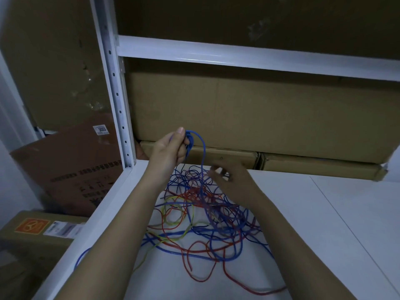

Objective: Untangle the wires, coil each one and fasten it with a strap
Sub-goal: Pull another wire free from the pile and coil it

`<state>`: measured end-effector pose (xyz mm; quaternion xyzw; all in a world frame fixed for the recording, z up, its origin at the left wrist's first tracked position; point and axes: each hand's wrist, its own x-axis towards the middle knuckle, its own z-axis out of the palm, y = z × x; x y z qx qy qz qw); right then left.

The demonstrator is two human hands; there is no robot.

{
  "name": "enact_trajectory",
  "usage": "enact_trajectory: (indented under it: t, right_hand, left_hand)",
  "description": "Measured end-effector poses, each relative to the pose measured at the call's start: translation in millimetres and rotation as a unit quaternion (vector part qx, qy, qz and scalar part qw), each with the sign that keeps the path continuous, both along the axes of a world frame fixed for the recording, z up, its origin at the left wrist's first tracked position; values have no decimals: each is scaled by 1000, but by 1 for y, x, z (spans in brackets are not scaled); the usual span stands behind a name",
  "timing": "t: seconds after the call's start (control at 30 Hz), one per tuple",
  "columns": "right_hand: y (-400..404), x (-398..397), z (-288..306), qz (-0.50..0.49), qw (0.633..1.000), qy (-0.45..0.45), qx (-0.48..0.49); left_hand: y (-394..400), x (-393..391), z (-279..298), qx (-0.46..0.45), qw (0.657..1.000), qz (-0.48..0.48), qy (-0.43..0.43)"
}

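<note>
While the cardboard boxes (65, 176) stacked off to the left sit out of the business, with a white upright post (118, 100) of the racking rising beside them, the work itself is on the white shelf surface (324, 213) that serves here as the table. The left hand (171, 148) is raised above the far edge of the heap, its grip clenched around a small bunch of blue wire loops (190, 139), thumb on top. From that bunch a single blue strand (203, 165) drops almost straight down and runs into the tangle of blue, red and yellow wires (205, 213) spread on the table between the two forearms. Just to the right of that hanging strand, and lower, is the right hand (231, 180); it is blurred, fingers loosely bent toward the strand, and I cannot tell whether it has hold of any wire. As I read it, the blue wire is partway coiled and the next loop has to come up out of the heap, so what matters is that the free length lies below the left hand's grip, its long axis near vertical, with the right hand the nearer one to feed it. That strand may drag red and yellow neighbours up with it. One blue loop (81, 259) hangs over the table's left edge. No strap is visible to me.
</note>
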<state>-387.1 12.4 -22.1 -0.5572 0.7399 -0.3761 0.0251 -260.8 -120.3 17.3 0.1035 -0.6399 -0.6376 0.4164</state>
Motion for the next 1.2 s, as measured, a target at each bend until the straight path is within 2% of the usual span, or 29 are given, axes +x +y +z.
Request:
enact_trajectory:
  t: [0.07, 0.13, 0.27, 0.33, 0.43, 0.6, 0.7, 0.9, 0.93, 0.97, 1.0, 1.03, 1.07, 1.1, 1.13, 1.2]
  right_hand:
    - [-8, 4, -6, 22, 997, -16, 72]
    - [-14, 10, -9, 31, 997, -43, 56]
    - [-23, 6, 6, 3, 981, -192, -40]
    - [-27, -1, 23, -22, 970, -225, -92]
    - [-31, -7, 51, -34, 931, -310, -190]
    - [-41, -9, 90, -57, 873, -325, -360]
    - [-48, -7, 95, -28, 841, -375, -390]
    - [-44, -12, 77, 9, 854, -376, -360]
    - [-43, -14, 73, 16, 871, -371, -324]
    - [-40, -17, 69, 5, 908, -331, -256]
    - [-38, -22, 64, -22, 957, -242, -156]
    - [-35, -27, 58, -56, 988, -132, -50]
    - [-33, -32, 52, -80, 995, -48, 22]
    - [-32, -35, 47, -92, 995, -17, 43]
    - [-30, -36, 43, -90, 996, -22, 20]
    - [-30, -35, 39, -70, 989, -105, -78]
  left_hand:
    - [3, -2, 2, -3, 1000, 0, 3]
    - [4, -1, 4, -1, 1000, 5, 4]
    - [2, 2, 10, 12, 999, 29, 12]
    - [0, 4, 13, 13, 999, 38, 7]
    - [-3, 7, 19, 14, 998, 55, -2]
    - [-3, 6, 24, -8, 997, 67, -37]
    - [-1, 4, 23, -4, 997, 63, -47]
    - [-4, 4, 14, -14, 996, 57, -73]
    - [-5, 5, 13, -16, 995, 64, -78]
    - [-7, 5, 11, -13, 994, 73, -82]
    - [-9, 5, 9, -12, 993, 82, -88]
    - [-11, 6, 7, -12, 992, 87, -96]
    - [-13, 7, 4, -15, 991, 89, -102]
    - [-15, 8, 0, -17, 991, 87, -105]
    - [-16, 9, -4, -16, 991, 85, -104]
    - [-17, 9, -9, -6, 991, 90, -99]
